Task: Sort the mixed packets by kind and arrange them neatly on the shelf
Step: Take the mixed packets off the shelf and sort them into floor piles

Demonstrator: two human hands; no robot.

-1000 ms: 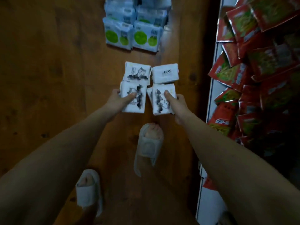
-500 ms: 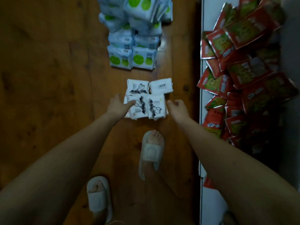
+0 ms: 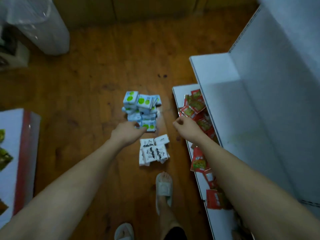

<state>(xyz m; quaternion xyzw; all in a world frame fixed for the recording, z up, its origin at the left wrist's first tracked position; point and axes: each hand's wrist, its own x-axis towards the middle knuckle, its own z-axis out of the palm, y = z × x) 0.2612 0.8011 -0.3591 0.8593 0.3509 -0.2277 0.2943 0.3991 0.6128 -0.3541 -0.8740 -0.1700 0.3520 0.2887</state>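
i have both hands out over the wooden floor [image 3: 83,94], apart from each other. my left hand [image 3: 127,133] sits at the near edge of the green-dot packets [image 3: 141,110], its fingers curled in toward the lowest packet; whether they actually pinch it i cannot tell, since the hand hides the contact. my right hand [image 3: 186,126] hangs loosely curled with nothing in it, just beside the front lip of the white shelf [image 3: 223,78].

i judge the step in hand to be lifting the green-dot stack toward the shelf. the pile is tall and leaning, so i would bring the right hand across to brace the far right side, squeeze the stack between both palms and take a few layers at a time, not the whole heap. soft wrapped packs like these will probably slide on each other if i grip only one.

the green-dot packets are white-and-blue wrappers with round green marks, stacked unevenly in the middle of the floor. nearer to me lie the cartoon packets [image 3: 153,150], white with black drawings, in a flat, roughly squared group. the red packets [image 3: 197,108] are strewn loose along the bottom tier of the shelf on the right, overlapping at all angles, so that kind needs straightening too.
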